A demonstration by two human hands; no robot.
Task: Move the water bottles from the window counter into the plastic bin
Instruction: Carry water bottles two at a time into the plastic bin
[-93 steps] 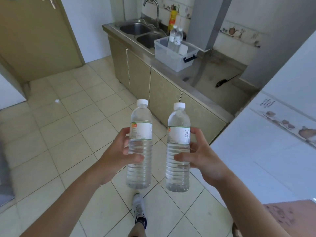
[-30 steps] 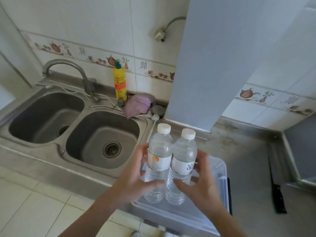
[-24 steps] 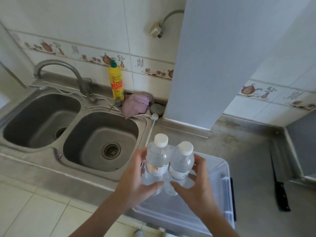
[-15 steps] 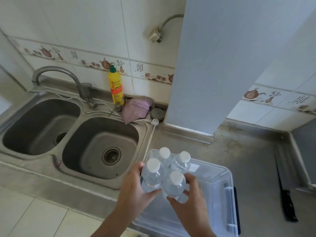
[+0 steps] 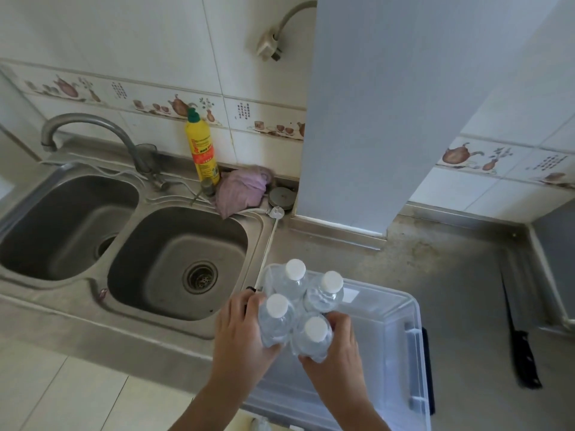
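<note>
Both hands' grip holds bottles [image 5: 277, 318] inside bin [image 5: 401, 353].

yellow bottle [image 5: 202, 150]: red label with print, too small to read | wall tiles [image 5: 244, 110]: small dark characters, illegible | nothing readable

double sink [image 5: 183, 244] | yellow bottle [image 5: 203, 152] beside purple cloth [image 5: 242, 191] | knife [image 5: 518, 343] on counter [image 5: 451, 265]

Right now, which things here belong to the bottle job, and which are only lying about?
Job: four water bottles; bin; left hand and right hand, each holding one bottle.

Lying about: sink; tap; yellow bottle; cloth; knife.
</note>
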